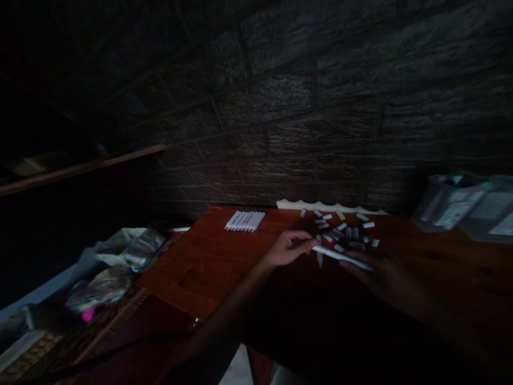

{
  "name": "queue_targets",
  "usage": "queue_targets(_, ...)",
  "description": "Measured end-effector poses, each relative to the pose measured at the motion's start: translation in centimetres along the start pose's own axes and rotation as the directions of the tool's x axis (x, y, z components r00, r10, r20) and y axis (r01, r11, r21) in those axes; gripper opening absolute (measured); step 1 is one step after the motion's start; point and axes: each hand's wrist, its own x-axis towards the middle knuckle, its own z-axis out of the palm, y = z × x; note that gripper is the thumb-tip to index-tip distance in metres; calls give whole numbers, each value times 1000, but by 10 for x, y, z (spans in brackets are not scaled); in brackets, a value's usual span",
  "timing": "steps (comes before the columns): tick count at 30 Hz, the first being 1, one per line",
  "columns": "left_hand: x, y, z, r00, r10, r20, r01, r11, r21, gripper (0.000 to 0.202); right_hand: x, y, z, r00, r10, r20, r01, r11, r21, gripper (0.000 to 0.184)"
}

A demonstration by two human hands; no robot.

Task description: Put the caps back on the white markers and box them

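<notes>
A white marker point(340, 256) lies slantwise between my two hands above the wooden table. With thumb and fingers, my left hand point(286, 247) pinches its left end. Darker and partly lost in shadow, my right hand point(387, 275) grips the other end. Just behind the held marker, another marker point(319, 259) without a visible cap rests on the table. Many loose caps point(348, 233), white with coloured ends, are scattered beyond my hands. A neat row of white markers point(245, 220) with dark ends lies side by side to the left.
The wooden table point(192, 267) meets a dark brick-patterned wall point(280, 107). A pale wavy-edged strip point(328, 207) stands along its back edge. Clear plastic containers point(457, 206) are at the right. Plastic bags point(130, 248) lie left of the table, below a wooden shelf point(84, 169).
</notes>
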Motion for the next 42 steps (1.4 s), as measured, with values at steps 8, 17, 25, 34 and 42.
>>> queue_targets(8,10,3,18,967,-210,-145,97,828,-552,62,-2,-15,23,995,-98,-21,95,989,-116,33)
queue_targets(17,6,-5,33,984,-173,-36,139,880,-454,72,-6,-19,37,983,-179,-31,161,937,-309,36)
queue_targets(25,9,-8,28,978,-204,50,209,917,-339,73,2,-29,38,999,-48,13,48,996,-78,27)
queue_targets(34,9,-2,19,948,-7,-319,58,987,150,66,4,-15,27,994,89,-61,-89,996,-7,22)
queue_targets(42,6,-3,13,995,-44,-91,64,970,233,59,4,-8,21,993,93,-71,-94,995,-15,26)
